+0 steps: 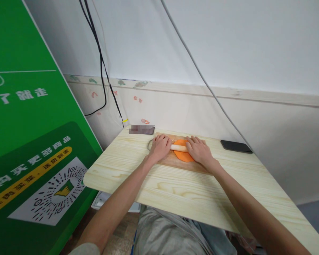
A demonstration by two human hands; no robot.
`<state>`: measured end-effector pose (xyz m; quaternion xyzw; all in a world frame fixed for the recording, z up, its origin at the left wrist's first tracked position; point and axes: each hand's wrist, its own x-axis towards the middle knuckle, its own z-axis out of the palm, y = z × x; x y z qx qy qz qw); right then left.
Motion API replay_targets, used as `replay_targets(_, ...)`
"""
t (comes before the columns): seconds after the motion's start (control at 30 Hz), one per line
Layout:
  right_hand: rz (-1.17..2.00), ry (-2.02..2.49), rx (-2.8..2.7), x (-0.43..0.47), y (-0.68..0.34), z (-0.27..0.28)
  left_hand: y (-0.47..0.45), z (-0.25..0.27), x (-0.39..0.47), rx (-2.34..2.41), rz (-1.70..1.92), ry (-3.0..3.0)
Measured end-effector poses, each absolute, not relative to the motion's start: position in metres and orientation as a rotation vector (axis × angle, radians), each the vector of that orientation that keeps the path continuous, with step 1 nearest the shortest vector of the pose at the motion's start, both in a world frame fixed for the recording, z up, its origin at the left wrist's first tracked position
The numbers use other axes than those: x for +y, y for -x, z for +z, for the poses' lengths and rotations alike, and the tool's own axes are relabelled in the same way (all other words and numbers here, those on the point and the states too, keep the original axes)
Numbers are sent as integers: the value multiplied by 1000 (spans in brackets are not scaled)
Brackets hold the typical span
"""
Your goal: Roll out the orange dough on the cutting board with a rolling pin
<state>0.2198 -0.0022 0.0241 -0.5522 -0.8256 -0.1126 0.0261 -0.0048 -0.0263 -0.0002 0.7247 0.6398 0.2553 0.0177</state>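
Pressing down with both palms, I have a pale wooden rolling pin under my hands on a flat orange disc of dough. My left hand lies spread, fingers extended, over the pin's left end; my right hand lies flat in the same way over its right end. Neither hand is curled round the pin: both rest open on top of it, and only the short middle stretch of the pin shows between them. The dough sits on a brown wooden board, partly hidden by my right hand, and the board lies near the far edge of the table, roughly midway along it. A thin metal ring shows at the board's left end, just beside my left fingers; I cannot tell whether it is fixed to the board.

At the far left corner of the table lies a dark flat object, partly blurred. Toward the far right edge a black phone lies face down, well apart from my right hand. The table itself is light pine with rounded corners. A green printed banner stands to the left of the table, and cables hang down the white wall behind. My lap in grey trousers shows below the near edge.
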Motion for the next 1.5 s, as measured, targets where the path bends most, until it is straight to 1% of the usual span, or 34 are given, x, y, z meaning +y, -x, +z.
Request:
replay_targets(0.2, -425, 1610, -2462, -26, -223, 12, 4, -4, -23, 1971, 819, -2238)
replay_targets(0.53, -294, 1805, -2486, 3, -212, 27, 6, -6, -22, 1965, 853, -2248)
replay_targets(0.83, -446, 1665, -2407, -28, -219, 15, 4, -6, -23, 1934, 904, -2218)
replay_targets(1.2, -331, 1796, -2428, -4, -213, 22, 6, -6, -22, 1942, 852, -2238)
replay_targets(1.37, -409, 1677, -2393, -19, -216, 19, 5, -2, -25, 1938, 865, -2212)
replay_targets(1.5, -390, 1648, -2371, -41, -218, 15, 4, -2, -26, 1922, 884, -2208)
